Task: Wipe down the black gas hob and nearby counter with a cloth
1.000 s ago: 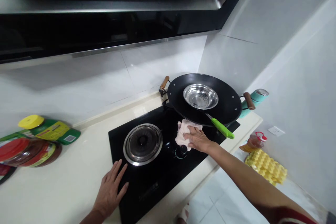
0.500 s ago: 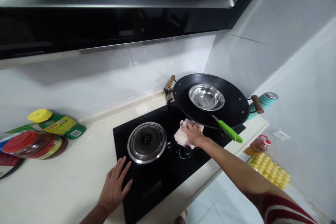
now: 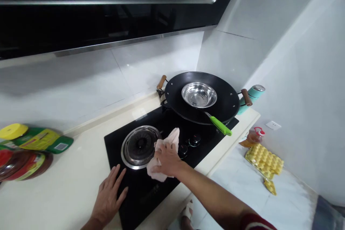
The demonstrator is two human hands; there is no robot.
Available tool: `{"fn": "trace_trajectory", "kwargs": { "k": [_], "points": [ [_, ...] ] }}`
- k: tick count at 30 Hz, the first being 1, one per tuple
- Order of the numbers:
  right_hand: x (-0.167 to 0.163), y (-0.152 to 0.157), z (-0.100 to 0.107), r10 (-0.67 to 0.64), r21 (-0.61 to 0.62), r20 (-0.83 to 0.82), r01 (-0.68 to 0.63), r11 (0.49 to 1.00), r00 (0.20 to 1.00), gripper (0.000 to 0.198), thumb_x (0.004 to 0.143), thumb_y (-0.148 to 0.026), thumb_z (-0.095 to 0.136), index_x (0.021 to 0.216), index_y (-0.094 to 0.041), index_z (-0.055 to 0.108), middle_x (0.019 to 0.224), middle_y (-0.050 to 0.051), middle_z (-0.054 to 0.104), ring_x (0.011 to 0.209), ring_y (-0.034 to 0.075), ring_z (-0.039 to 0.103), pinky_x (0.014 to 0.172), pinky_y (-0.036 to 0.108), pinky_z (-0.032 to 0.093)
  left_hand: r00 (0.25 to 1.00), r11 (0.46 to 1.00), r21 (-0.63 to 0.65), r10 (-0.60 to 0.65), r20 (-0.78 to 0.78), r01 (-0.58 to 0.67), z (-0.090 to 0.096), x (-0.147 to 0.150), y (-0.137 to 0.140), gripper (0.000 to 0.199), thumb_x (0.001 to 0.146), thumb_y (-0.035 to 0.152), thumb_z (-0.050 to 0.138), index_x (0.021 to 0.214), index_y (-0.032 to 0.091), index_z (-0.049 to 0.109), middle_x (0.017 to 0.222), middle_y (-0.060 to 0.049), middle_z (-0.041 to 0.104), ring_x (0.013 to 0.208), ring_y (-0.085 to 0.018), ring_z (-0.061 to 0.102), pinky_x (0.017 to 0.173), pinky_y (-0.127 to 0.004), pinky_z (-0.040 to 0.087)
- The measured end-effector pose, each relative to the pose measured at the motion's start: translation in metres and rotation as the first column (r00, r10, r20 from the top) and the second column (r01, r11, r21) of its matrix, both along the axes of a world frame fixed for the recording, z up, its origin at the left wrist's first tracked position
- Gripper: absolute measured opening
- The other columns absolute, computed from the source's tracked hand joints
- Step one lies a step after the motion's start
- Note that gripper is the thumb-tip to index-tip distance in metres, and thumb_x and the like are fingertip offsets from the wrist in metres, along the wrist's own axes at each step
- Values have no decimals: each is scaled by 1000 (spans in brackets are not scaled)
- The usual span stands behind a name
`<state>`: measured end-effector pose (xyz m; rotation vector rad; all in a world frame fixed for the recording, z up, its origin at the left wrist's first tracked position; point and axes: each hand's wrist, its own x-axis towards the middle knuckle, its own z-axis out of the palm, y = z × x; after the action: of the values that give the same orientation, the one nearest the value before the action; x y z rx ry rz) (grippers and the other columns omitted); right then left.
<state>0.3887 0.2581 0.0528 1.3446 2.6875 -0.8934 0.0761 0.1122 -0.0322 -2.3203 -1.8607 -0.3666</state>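
Note:
My right hand [image 3: 167,159] presses a pale pink cloth [image 3: 159,174] onto the black glass gas stove [image 3: 153,201], its fingers closed over the cloth. The cloth overlaps the right edge of the round burner [image 3: 140,146] with its shiny metal ring. Two control knobs [image 3: 194,139] sit to the right of the cloth. My left hand [image 3: 109,190] lies flat with fingers spread, across the stove's left edge and the counter, holding nothing.
A black wok [image 3: 226,97] holding a steel bowl [image 3: 199,95] and a green-handled utensil [image 3: 221,125] stands on the stove's right side. A teal flask [image 3: 252,97] is behind it. Jars [image 3: 29,165] lie at left. The range hood [image 3: 107,21] hangs above. Yellow egg trays [image 3: 264,160] rest on the floor.
My right hand has slid the cloth left and toward me, from beside the wok to the burner's right edge, uncovering the knobs. My left hand stays at the stove's left edge. The view has shifted right.

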Motion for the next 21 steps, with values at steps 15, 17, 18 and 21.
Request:
{"fn": "trace_trajectory", "kwargs": {
  "k": [15,17,18,21],
  "points": [
    [175,-58,-58,-385,116,-199,412,904,901,63,87,-45,74,143,-26,54,142,14,58,129,34,56,111,51,46,1000,1000,6,-7,-25,7,0,1,0,75,101,47,48,167,34,16,170,-13,39,153,-34,44,108,-49,49],
    [202,-36,-64,-495,169,-190,525,834,848,69,86,-44,72,147,-21,51,142,17,55,129,35,57,110,52,48,999,1000,7,-8,-34,9,0,1,0,75,101,46,48,167,34,15,170,-13,40,153,-34,44,109,-48,49],
    [215,-24,-64,-522,199,-189,553,809,832,68,87,-44,70,148,-19,52,141,18,54,130,36,57,110,52,49,999,1000,6,-7,-37,7,0,1,0,75,101,46,48,167,34,15,170,-13,40,153,-34,44,109,-48,49],
    [241,15,-51,-528,292,-127,540,789,840,59,93,-45,60,146,-18,57,137,21,56,129,39,56,108,56,49,999,1000,4,-2,-41,2,0,1,0,75,100,47,48,167,33,16,170,-13,41,153,-34,44,108,-48,49]
  ]
}}
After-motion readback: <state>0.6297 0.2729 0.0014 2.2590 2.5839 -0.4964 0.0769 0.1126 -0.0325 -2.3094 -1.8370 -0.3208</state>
